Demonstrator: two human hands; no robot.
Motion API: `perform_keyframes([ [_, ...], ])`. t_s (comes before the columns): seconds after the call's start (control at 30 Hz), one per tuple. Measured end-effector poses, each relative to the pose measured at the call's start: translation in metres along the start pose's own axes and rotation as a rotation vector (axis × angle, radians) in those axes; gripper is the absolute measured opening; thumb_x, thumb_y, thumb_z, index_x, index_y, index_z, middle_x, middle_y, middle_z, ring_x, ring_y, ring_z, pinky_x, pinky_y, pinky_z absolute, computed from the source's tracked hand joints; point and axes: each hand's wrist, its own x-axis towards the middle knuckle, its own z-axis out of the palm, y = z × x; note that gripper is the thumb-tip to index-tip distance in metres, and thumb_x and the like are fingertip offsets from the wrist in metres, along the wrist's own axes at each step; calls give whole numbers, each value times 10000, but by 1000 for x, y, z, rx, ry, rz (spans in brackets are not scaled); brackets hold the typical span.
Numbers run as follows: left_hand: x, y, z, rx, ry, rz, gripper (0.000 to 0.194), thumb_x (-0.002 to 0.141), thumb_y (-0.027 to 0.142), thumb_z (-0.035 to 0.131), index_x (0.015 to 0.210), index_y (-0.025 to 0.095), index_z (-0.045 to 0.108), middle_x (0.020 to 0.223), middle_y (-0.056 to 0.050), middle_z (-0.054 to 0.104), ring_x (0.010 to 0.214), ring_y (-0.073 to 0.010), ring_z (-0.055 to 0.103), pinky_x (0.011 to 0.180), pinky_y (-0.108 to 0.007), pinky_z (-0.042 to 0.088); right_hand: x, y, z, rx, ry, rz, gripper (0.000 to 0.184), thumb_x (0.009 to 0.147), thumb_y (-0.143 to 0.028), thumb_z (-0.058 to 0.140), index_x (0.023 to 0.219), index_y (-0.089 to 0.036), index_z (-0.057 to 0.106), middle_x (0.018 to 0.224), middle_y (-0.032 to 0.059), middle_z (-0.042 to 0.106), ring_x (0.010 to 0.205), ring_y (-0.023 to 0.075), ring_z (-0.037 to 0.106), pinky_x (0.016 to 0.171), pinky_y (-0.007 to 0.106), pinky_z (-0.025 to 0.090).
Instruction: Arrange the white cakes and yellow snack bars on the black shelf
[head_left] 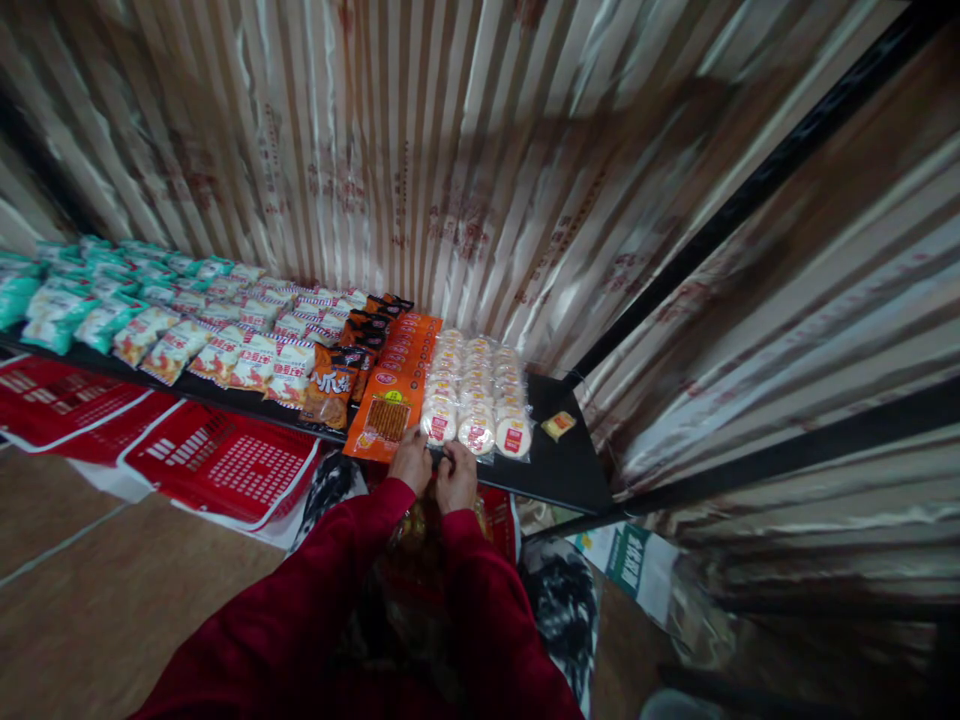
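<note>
Because the fingertips hide the contact, I cannot tell whether either grip is shut on anything. The left hand (411, 462) and right hand (456, 478) — close together — sit at the near edge of the front-left round white packet (439, 422), on the black shelf (556, 470). Risks, my judgement: a hard push could ride it over its neighbours; a left-hand snag could shift the orange packet (396, 375) — its near end seemingly overhangs.
</note>
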Motion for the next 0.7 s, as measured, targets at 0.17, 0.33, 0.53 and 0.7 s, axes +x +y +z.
perform_keyframes([
  [0.17, -1, 2, 2, -2, 4, -24, 378, 760, 44, 427, 1111, 71, 565, 1261, -175, 475, 1161, -234, 498, 1031, -389, 418, 1, 0, 0, -17, 7, -8, 356, 752, -123, 382, 1022, -84, 611, 1051, 161, 552, 908, 193, 560, 855, 366, 494],
  [0.33, -6, 4, 3, 22, 11, 19, 418, 783, 66, 417, 1187, 46, 521, 1313, -191, 422, 1253, -261, 417, 1057, -389, 394, 1, 0, -1, -14, 2, -11, 361, 749, -117, 380, 1027, -97, 610, 1067, 156, 558, 962, 203, 544, 883, 379, 480],
  [0.53, -6, 1, 6, 67, -29, 59, 399, 788, 69, 414, 1167, 78, 537, 1280, -165, 473, 1237, -241, 443, 1054, -384, 402, 1, 1, 1, -26, -13, -8, 356, 756, -123, 377, 1021, -94, 613, 1108, 164, 555, 1016, 210, 532, 906, 383, 472],
  [0.7, -7, 4, 6, 94, -48, 33, 391, 805, 90, 408, 1170, 28, 535, 1303, -200, 449, 1253, -256, 427, 1068, -375, 383, 2, 2, 0, -55, -22, -26, 346, 753, -134, 383, 990, -73, 627, 1093, 179, 567, 1046, 226, 521, 929, 398, 451],
])
